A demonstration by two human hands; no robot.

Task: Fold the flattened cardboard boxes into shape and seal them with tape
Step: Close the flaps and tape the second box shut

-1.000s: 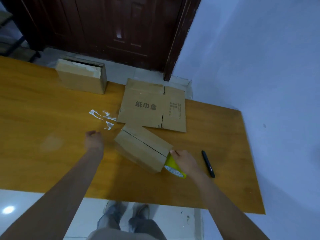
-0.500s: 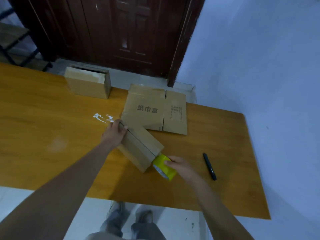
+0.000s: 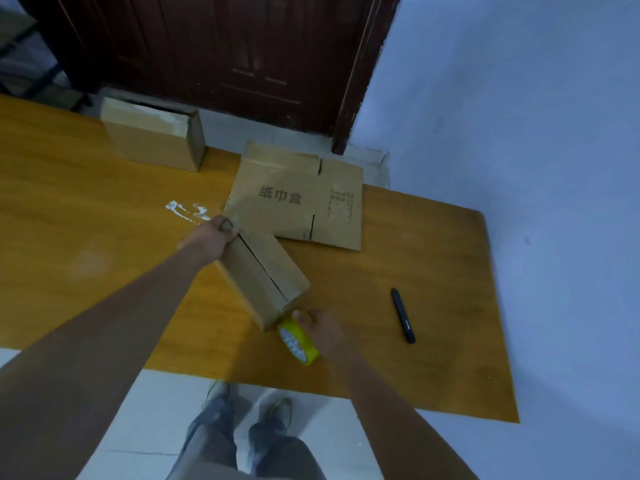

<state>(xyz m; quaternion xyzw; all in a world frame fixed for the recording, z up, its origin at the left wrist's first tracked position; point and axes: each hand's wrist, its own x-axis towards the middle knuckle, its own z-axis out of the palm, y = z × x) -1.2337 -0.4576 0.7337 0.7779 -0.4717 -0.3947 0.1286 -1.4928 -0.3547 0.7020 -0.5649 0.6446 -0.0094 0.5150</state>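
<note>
Folded box: middle of table, lying diagonally, centre seam between the two closed flaps facing up; seam appears untaped along its length, though clear tape would be hard to tell here.

Left hand: at the far end of the folded box, fingers curled against the top corner, seemingly pinning a tape end or bracing the box so it cannot slide; whether tape lies under them cannot be told.

Right hand: at the near end, fingers clamped on yellow tape roll, roll just beside the box's near lower corner, placed for a pull along the seam.

Flattened box: printed face up, just beyond the folded box, its near edge touching or slightly overlapped; presumably next in line.

Finished box: far edge of table, pale strip across the top, set apart as done.

Black pen: right of the roll, well apart; possibly a cutter.

White smear: on table near left hand.
</note>
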